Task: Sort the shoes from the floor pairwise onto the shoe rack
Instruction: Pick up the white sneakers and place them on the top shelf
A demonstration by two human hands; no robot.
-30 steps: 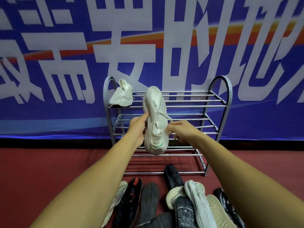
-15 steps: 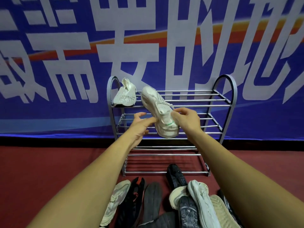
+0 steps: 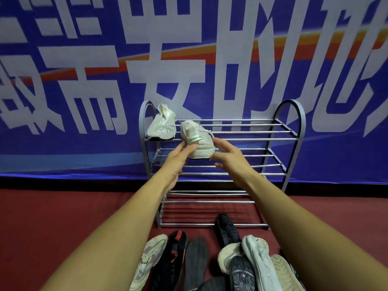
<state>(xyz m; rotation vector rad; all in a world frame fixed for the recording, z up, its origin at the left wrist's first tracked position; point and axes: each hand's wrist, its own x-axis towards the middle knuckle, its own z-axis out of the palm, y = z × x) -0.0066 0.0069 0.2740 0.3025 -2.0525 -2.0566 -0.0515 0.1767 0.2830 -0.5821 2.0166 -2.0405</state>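
A grey metal shoe rack stands against the blue banner. On its top shelf at the left lies a white sneaker. Right beside it sits a matching white sneaker with a green heel stripe, its heel sticking out over the shelf's front edge. My left hand touches the heel's left side with straight fingers. My right hand has its fingers stretched out against the shoe's right side.
On the red floor in front of the rack lies a pile of shoes: a white one, a black one with red, a dark sole, a black shoe and white sneakers. The lower shelves hold nothing.
The striped sneaker went from hanging upright in both hands to lying on the top shelf beside the first one. My right hand's grip has loosened to straight fingers.
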